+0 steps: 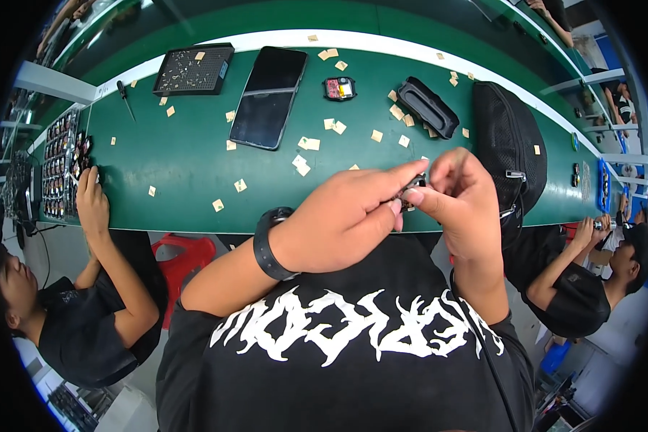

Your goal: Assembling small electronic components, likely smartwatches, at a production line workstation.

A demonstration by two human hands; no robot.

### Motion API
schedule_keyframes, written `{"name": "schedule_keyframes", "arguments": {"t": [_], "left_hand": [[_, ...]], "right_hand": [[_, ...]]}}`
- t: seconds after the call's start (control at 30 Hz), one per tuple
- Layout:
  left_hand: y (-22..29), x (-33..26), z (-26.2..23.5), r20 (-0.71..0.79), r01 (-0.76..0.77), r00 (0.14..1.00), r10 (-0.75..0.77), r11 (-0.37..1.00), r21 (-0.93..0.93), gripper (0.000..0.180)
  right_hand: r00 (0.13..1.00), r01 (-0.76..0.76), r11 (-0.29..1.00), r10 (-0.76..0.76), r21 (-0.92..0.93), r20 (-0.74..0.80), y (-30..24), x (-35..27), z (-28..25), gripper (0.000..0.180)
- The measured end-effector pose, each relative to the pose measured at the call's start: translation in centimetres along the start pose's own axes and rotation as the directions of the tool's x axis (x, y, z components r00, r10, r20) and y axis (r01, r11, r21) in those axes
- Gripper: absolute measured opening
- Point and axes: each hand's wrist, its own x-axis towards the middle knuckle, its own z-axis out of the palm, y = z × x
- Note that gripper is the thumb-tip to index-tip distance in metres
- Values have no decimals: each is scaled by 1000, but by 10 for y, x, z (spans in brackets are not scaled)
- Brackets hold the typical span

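Close above the table's near edge, my left hand grips a small black watch case, mostly covered by fingers. My right hand is closed against the same piece from the other side, its thumb pressed on it and its fingers curled. What lies between the right fingertips is too small to tell. Beyond my hands, an opened watch case with red and yellow insides lies on the green table. A black oblong tray rests to its right, tilted over some small tan paper squares.
A large black phone lies left of centre. Behind it are a black parts tray and a thin screwdriver. A black zipped bag stands at right. A co-worker's hand reaches near racked watch parts at left; another person works at right.
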Motion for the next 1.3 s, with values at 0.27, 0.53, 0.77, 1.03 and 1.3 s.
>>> {"name": "schedule_keyframes", "arguments": {"t": [0.27, 0.53, 0.77, 1.03, 1.3], "left_hand": [[25, -12, 5, 40, 207, 977, -208, 901, -381, 56], [33, -25, -1, -53, 34, 998, -36, 999, -43, 56], [10, -37, -28, -473, 143, 867, -158, 987, -68, 37], [-52, -184, -148, -948, 469, 315, -54, 877, 106, 31], [-46, -178, -171, -881, 610, 467, 72, 695, 380, 29]], "right_hand": [[792, 601, 663, -568, -446, 223, -24, -28, -14, 28], [535, 826, 278, -662, -491, 525, -38, -21, 2, 22], [608, 697, 321, -739, -641, 291, -26, -21, -45, 20], [684, 110, 683, -580, -722, -444, 16, -38, -159, 7], [434, -36, 813, -511, -581, -742, 61, -46, -238, 13]]}}
